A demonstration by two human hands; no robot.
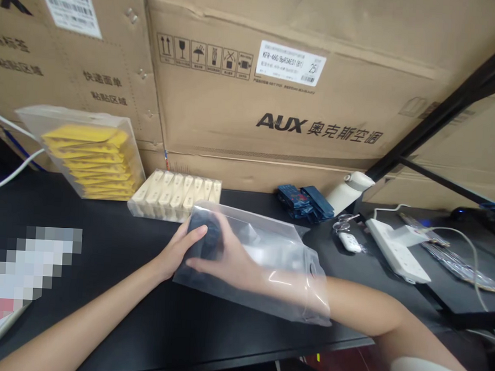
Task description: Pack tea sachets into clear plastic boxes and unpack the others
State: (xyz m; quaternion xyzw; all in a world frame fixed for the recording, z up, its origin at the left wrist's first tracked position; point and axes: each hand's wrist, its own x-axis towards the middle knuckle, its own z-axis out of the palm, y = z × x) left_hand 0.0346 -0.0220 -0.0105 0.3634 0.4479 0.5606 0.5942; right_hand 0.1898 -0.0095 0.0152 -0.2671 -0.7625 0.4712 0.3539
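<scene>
Over a black desk (120, 245), left hand (175, 252) clasps a clear bag (278, 239), right hand (233, 257) half-curled inside around something dark (200, 218).

Two hands (175, 252) (237, 262), three clear packages (277, 245) (132, 149) (146, 209), one bottle (348, 195)

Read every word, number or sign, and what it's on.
"AUX 奥克斯空调": brown cardboard right panel
"KFR-46G/BpR3AES1(B1)": white paper label
"25": same
"X": brown cardboard left panel
"快递面单": same
"粘贴区域": same
Arrows, glass, umbrella: right panel
Other print: too small/blurred
</scene>
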